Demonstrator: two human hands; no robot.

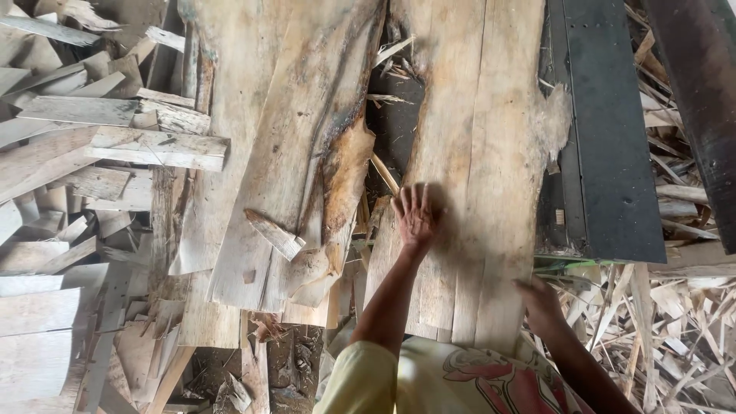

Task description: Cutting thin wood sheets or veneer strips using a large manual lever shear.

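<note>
Right hand [541, 305] grips veneer sheet [475, 153] edge; left hand [415, 215] flat atop.

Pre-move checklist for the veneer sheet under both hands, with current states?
1. Left hand flat on the veneer sheet, fingers spread: ok.
2. Right hand at the sheet's right edge; grip blurred: cannot tell.
3. Sheet intact: not ok, frayed at its right edge and top.
4. Neighbouring sheet apart from it: ok, dark gap between.
5. Black metal frame close on the right: not ok.
6. Offcut pile left, out of the way: ok.
</note>
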